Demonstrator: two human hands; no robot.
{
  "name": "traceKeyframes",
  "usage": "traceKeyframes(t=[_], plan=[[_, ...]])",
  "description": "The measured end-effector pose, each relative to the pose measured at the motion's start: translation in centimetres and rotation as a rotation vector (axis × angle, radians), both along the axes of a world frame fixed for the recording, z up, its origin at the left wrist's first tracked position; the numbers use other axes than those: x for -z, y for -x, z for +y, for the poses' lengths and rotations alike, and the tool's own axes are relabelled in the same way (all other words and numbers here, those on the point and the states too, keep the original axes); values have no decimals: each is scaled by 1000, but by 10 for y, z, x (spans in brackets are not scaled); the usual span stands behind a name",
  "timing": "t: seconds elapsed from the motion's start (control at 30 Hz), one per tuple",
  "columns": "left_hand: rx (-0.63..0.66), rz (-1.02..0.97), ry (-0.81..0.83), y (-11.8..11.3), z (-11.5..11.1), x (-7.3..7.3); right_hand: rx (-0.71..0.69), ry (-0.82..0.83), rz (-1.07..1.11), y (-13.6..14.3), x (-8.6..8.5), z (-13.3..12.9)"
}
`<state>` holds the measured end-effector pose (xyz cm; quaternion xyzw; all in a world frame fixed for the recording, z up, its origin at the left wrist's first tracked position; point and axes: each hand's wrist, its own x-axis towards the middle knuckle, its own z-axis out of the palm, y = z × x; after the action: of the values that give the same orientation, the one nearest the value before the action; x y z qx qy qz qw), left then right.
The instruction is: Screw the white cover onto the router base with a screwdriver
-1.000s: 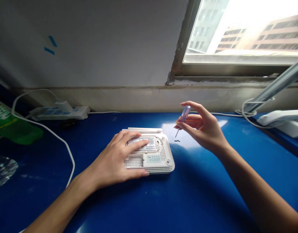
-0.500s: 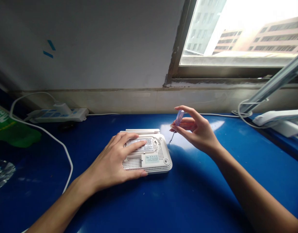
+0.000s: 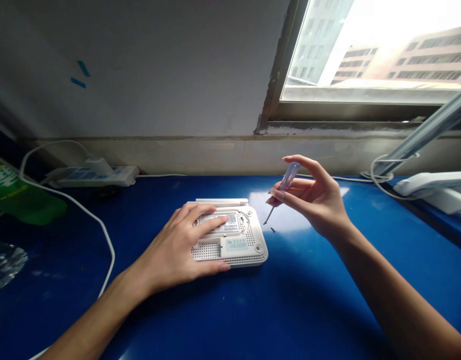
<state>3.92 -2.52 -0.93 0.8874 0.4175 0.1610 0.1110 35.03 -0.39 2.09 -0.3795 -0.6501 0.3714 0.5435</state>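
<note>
A white router point(image 3: 236, 245) lies upside down on the blue table, its label, vent holes and round screw recesses facing up. My left hand point(image 3: 181, 240) holds its left part, thumb along the front edge and fingers spread over the underside. Just right of the router, my right hand point(image 3: 309, 195) grips a screwdriver point(image 3: 289, 176) with a clear purple handle. The shaft slants down to the left, and its tip is close to the router's right edge. A small dark screw point(image 3: 273, 230) rests on the table near that tip.
A white power strip point(image 3: 95, 176) with a plug stands against the wall at the back left. A white cable point(image 3: 99, 220) loops down the left side near a green bottle point(image 3: 24, 197). At right are a metal post point(image 3: 421, 135) and a white device point(image 3: 433, 182).
The screw has come off the screwdriver tip and now lies on the table. My right hand has shifted slightly right with the screwdriver. My left hand stays on the router.
</note>
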Motion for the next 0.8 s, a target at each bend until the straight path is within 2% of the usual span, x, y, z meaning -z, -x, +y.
traceKeyframes(t=[0.23,0.47,0.6,0.7,0.8], plan=[[-35,10,-7,-2,-1,-1,-210,68,32,12,1,-7],[-60,-5,-36,-4,-1,3,-219,55,-32,16,3,-9],[-128,-8,-44,-10,-4,2,-187,-105,-163,17,2,-13],[-190,9,-37,-16,-7,1,-100,-315,-368,18,6,-15],[-206,19,-41,-19,-9,1,-30,-443,-504,20,11,-13]])
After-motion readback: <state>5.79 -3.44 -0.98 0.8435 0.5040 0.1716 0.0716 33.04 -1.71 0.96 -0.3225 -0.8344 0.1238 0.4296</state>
